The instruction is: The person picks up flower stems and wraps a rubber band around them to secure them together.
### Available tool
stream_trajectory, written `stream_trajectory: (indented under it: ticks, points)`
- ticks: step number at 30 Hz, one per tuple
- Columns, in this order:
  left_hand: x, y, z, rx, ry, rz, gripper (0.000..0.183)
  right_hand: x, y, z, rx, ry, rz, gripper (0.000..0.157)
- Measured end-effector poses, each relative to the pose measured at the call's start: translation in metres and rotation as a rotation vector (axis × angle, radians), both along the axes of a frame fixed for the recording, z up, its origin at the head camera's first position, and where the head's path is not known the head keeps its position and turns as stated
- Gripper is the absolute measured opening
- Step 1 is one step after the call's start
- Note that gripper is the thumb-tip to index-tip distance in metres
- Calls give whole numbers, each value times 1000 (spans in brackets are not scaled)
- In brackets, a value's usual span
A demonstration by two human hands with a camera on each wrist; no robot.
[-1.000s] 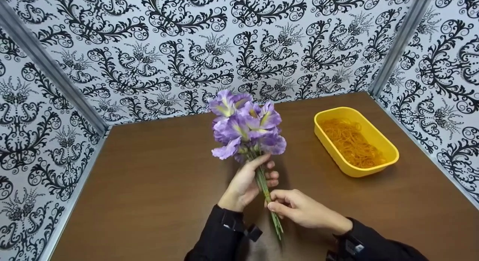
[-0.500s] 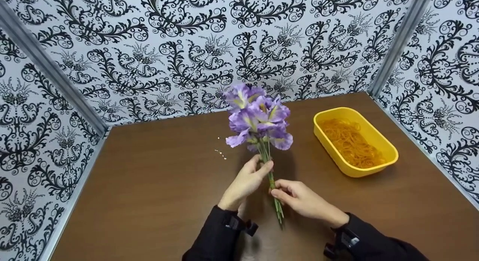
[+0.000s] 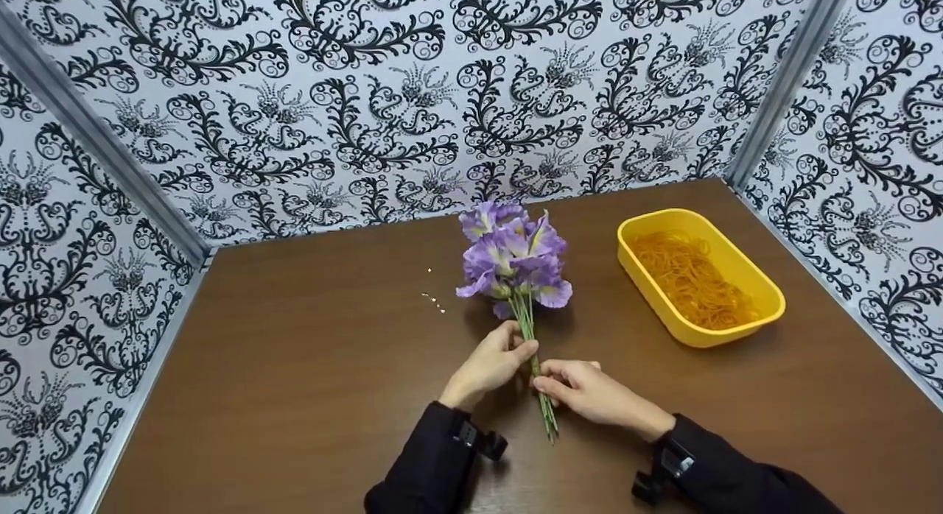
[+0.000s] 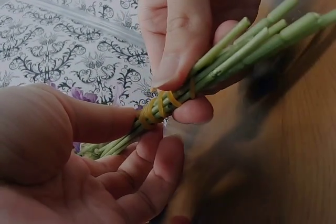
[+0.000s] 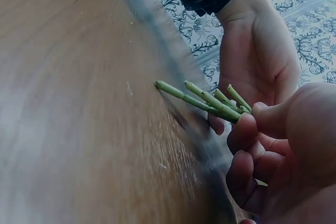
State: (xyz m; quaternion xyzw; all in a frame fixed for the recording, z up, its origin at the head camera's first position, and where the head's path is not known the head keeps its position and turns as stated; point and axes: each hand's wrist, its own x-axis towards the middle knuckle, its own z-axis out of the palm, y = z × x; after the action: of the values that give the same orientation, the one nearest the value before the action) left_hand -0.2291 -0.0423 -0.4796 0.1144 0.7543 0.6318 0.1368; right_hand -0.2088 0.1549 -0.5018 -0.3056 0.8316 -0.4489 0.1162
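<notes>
A bunch of purple irises [image 3: 516, 260] with yellow-streaked petals is held over the table, blossoms pointing away from me. My left hand [image 3: 490, 363] pinches the green stems between thumb and fingers, partway down from the blossoms. Just below it, my right hand [image 3: 593, 395] pinches the stems near their lower part. In the left wrist view a yellow rubber band [image 4: 157, 107] winds in several turns around the stems [image 4: 252, 51], between the two thumbs. The cut stem ends [image 5: 197, 95] stick out past the right hand's fingers in the right wrist view.
To the right on the brown table [image 3: 309, 367] stands a yellow tub [image 3: 659, 297] with many loose rubber bands [image 3: 689, 278] in it. Small white specks [image 3: 435, 302] show left of the blossoms. Patterned panels [image 3: 383, 94] enclose the back and sides.
My left hand has slid down the stems from just under the blossoms. The bunch has shifted right, rose, then dropped toward the table. The white specks, first behind the petals, are now visible.
</notes>
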Motion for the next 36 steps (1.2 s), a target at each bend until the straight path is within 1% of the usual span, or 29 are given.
stream_trajectory:
  ticks: [6,9,12,15,19,21,24,30,36]
  points:
    - [-2,1,-11,59,-59,14,16,-1,0,-7,44,32,17,22]
    - [-2,2,-14,73,-70,13,18,0,-1,-8,65,48,1,21]
    - [-2,2,-16,58,-64,21,22,1,-1,-8,70,44,-12,19]
    - [-1,0,-14,24,-47,23,22,1,-2,-7,60,24,-13,19]
    - [-1,-1,-13,1,-37,16,16,0,-2,-9,60,19,-7,20]
    - [-1,-1,-14,4,-40,15,13,1,-2,-10,61,20,-6,20]
    - [-1,-1,-15,5,-38,19,10,1,-2,-11,55,12,-1,25]
    - [-2,-1,-14,-21,-34,30,8,2,-2,-10,59,-2,-9,46]
    - [-2,-2,-13,-28,-39,39,13,2,-1,-9,68,12,-16,50]
